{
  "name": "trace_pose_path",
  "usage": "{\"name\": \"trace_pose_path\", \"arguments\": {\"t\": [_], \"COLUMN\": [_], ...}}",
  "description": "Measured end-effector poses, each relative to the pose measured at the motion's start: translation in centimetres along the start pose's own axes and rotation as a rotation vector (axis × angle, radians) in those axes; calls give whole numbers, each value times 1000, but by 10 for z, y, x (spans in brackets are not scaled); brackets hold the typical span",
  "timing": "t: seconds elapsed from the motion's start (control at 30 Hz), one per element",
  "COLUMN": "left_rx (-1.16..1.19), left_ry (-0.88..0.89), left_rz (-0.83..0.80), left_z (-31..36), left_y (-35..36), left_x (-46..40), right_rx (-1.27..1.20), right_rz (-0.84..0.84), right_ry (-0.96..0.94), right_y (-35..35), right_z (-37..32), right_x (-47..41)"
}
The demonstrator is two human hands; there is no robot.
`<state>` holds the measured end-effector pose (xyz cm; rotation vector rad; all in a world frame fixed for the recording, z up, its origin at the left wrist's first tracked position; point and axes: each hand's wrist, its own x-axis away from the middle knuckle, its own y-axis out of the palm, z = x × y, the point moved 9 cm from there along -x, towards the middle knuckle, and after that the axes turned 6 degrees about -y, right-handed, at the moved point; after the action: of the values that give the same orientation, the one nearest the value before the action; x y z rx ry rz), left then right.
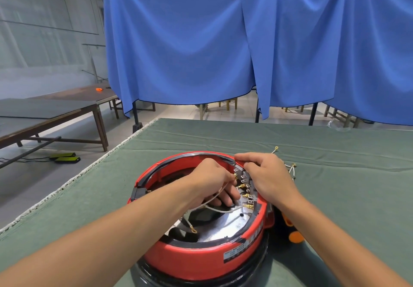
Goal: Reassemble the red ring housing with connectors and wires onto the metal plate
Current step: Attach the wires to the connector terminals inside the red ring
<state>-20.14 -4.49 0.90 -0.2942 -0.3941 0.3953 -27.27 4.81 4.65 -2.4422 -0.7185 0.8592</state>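
Red ring housing (201, 257) flat, opening upward, left hand (210, 181) fingers pinching white wire (214, 199), right hand (266, 175) fingers curled at connectors (243, 186).

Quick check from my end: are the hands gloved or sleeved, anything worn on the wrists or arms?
Nothing worn that shows. The left hand and right hand are bare, no gloves, rings or watch visible. Both forearms are uncovered to the frame edge, with no sleeves, straps, cables or markings.

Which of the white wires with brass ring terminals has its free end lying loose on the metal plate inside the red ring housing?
The white wire nearest the camera: its brass ring terminal lies unheld on the metal plate. The left hand holds another; others lie outside the housing on the green cloth.
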Motion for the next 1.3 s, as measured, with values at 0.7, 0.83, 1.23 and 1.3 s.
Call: {"name": "trace_pose_path", "arguments": {"t": [0.7, 0.83, 1.23, 1.3], "left_rx": [58, 55, -118, -177], "left_ry": [-36, -34, -64, -73], "left_rz": [57, 47, 175, 193], "left_z": [1, 1, 7, 10], "left_y": [-5, -2, -18, -20], "left_x": [1, 2, 6, 7], "right_rx": [48, 42, -64, -74], "right_rz": [15, -1, 38, 42], "right_ry": [4, 1, 117, 129], "right_y": [-3, -1, 1, 1], "right_z": [-1, -1, 8, 9], "right_x": [1, 1, 5, 5]}}
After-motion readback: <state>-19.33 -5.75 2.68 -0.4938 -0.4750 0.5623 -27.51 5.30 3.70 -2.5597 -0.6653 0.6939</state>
